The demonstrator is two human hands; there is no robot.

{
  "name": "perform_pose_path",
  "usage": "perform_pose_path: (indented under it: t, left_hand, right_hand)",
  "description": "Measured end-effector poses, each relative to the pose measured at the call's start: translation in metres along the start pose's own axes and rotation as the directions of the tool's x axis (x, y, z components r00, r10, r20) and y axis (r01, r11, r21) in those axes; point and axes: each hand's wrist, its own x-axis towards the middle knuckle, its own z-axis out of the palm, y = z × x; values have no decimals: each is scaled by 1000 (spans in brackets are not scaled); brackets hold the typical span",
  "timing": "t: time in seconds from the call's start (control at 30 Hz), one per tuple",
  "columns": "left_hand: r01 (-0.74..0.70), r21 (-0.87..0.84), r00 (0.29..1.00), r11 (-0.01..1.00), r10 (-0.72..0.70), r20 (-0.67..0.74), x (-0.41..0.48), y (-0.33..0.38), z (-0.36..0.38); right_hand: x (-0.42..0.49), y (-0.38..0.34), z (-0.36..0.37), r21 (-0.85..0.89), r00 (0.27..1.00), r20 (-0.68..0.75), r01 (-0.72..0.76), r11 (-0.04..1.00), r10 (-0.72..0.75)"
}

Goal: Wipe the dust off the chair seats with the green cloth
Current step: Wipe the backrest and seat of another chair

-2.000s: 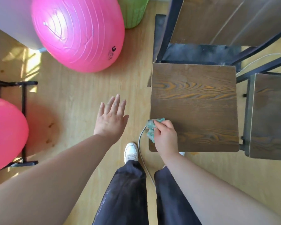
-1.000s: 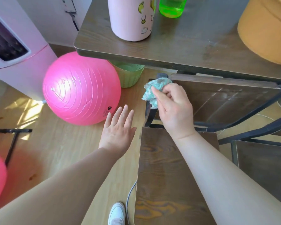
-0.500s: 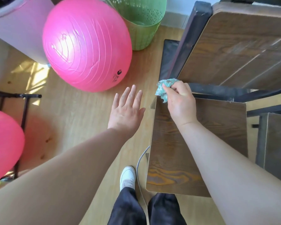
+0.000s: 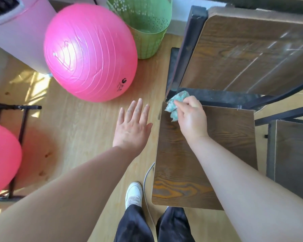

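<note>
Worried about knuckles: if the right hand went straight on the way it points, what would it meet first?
Probably the black chair-back frame, just beyond the green cloth the right hand holds at the rear corner of the seat.

Bright daylight pours in from the upper left, with a hot white glare on the pink ball (image 4: 87, 51) and dappled sun patches on the wooden floor (image 4: 30, 84). The second ball (image 4: 2, 158) casts a reddish glow beside it. The chair seat (image 4: 234, 130) grain is crisp, while the green cloth (image 4: 173, 109) looks slightly soft. There's a wide-angle bend at the edges, and the forearms (image 4: 59, 198) balloon toward the bottom corners.
</note>
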Motion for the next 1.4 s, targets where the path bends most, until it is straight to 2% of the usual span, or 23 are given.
perform_pose_path:
  t: [0.1,0.2,0.4,0.5,0.67,0.97,1.1,1.27,1.4]
  left_hand:
    - [-12,10,999,1000,12,-40,0,7,-22]
    - [-40,11,994,999,41,-98,5,16,-41]
    - [-54,10,978,999,55,-202,23,35,-64]
    - [-48,-14,971,999,44,-236,32,43,-68]
    - [-28,-48,961,998,14,-275,40,47,-57]
    - [-5,-65,970,998,-11,-242,46,44,-31]
    - [-5,-52,974,999,-7,-228,48,45,-25]
    - [7,-73,977,997,-23,-214,49,43,-19]
    - [7,-81,976,997,-25,-215,48,42,-13]
  right_hand:
    - [1,-17,-45,-22,973,-156,169,985,-171]
    - [15,-36,-92,-71,914,-264,300,951,-308]
    - [78,-74,-165,-223,735,-433,475,851,-523]
    - [100,-78,-170,-272,679,-425,535,800,-599]
    - [105,-68,-157,-350,631,-399,566,747,-665]
    - [101,-62,-149,-331,611,-448,564,756,-652]
    - [97,-54,-143,-306,625,-438,573,761,-646]
    - [78,-23,-110,-269,719,-289,573,774,-632]
    - [61,6,-78,-246,806,-187,515,821,-562]
